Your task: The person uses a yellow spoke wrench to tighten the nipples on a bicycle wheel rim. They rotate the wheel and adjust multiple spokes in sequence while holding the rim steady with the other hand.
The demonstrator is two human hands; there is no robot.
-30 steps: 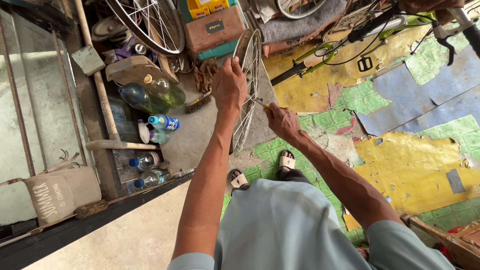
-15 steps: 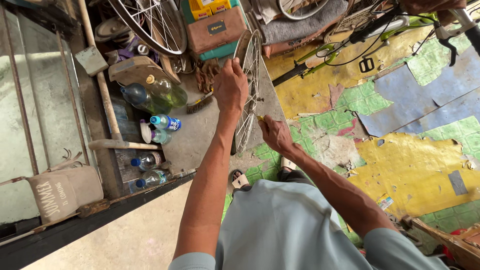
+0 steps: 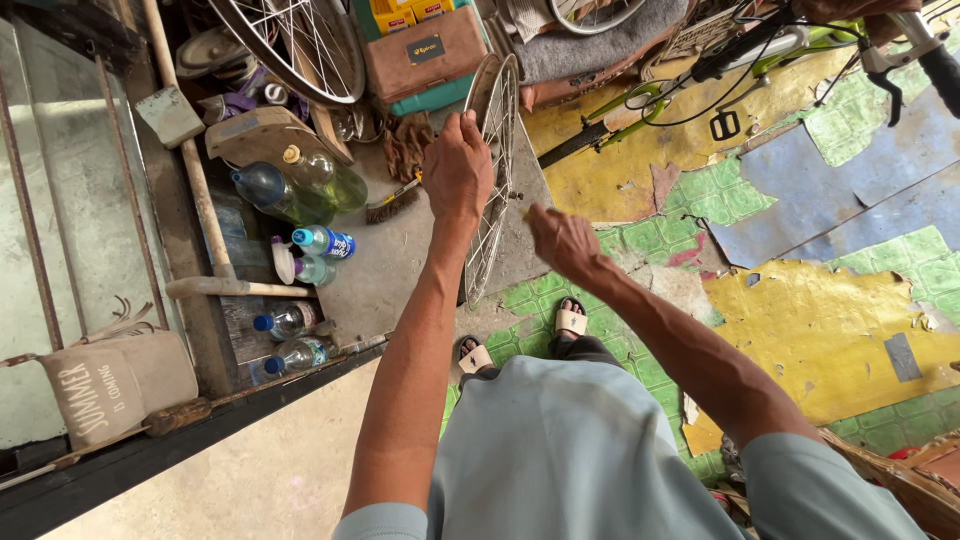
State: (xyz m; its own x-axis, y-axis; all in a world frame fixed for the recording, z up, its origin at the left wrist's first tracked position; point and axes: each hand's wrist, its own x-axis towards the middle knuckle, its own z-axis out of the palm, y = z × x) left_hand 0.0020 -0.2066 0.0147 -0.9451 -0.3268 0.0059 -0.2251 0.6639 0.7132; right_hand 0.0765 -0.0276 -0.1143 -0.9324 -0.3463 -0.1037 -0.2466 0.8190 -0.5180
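A bare bicycle wheel rim with spokes [image 3: 490, 140] stands upright on the floor in front of me. My left hand [image 3: 457, 170] grips its top edge and steadies it. My right hand [image 3: 562, 240] is closed around a small thin tool or spoke part, just right of the rim's spokes. My feet in pale sandals [image 3: 570, 320] stand below on green and yellow patched flooring.
Plastic bottles [image 3: 320, 243] and a green glass bottle [image 3: 325, 178] lie at the left near a wooden handle [image 3: 230, 288]. Another spoked wheel [image 3: 290, 45] and a brown box [image 3: 425, 55] are at the top. A green bicycle frame [image 3: 700, 75] lies top right. A cloth bag [image 3: 110, 385] hangs lower left.
My right hand has drawn slightly down and right, away from the rim's spokes. My left hand keeps its grip on the rim.
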